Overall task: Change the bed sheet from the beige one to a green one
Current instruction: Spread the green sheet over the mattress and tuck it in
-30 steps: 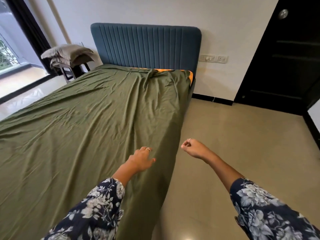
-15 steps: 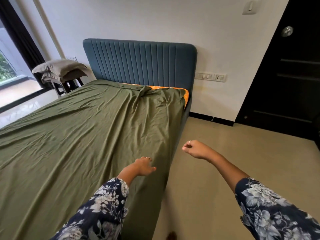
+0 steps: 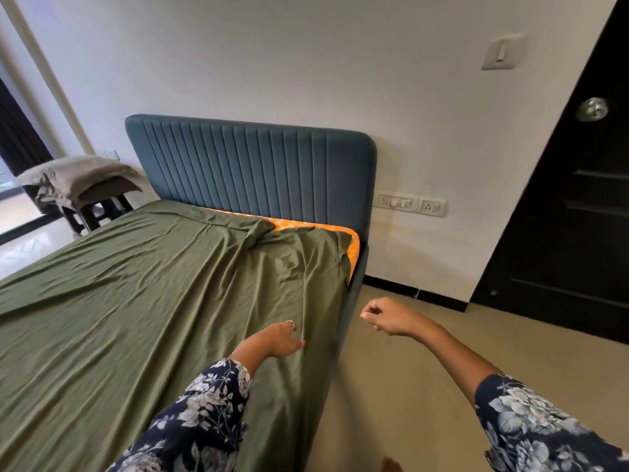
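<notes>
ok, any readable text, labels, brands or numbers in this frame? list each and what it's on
None: no legible word, brand or number anywhere in the head view.
White wall switch plate: blank face, no marking visible.
White socket and switch panel beside the teal ribbed headboard: any markings too small to read.
Round silver door knob: no visible marking.
Olive green bed sheet and orange patterned mattress: no tag or print text showing.

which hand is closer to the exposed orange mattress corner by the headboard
Right, narrowly by this view. The right hand hangs over the floor beside the bed, below the orange mattress corner. The left hand rests on the green sheet, further down the bed.
</notes>
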